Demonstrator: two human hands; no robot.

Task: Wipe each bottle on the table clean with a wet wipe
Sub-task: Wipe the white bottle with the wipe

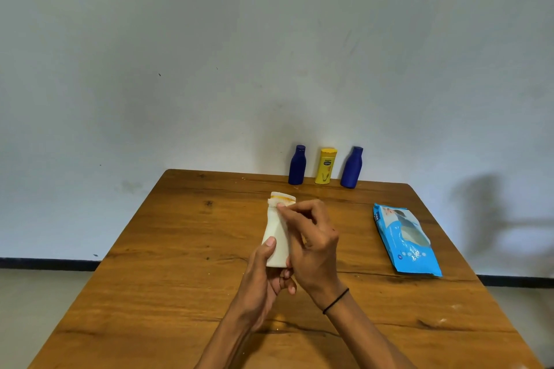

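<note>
My left hand [263, 272] grips the base of a white bottle [277, 237], held above the middle of the wooden table [150, 278]. A white wet wipe [274, 203] lies round the bottle's neck, just below an orange-stained rim. My right hand [311, 243] pinches the wipe against the neck with its fingertips. Two dark blue bottles [297, 165] [352, 168] and a yellow bottle [326, 166] stand upright in a row at the table's far edge, apart from both hands.
A blue pack of wet wipes [406, 241] lies flat on the right side of the table. A pale wall rises directly behind the far edge. The table's left and right edges drop off to the floor.
</note>
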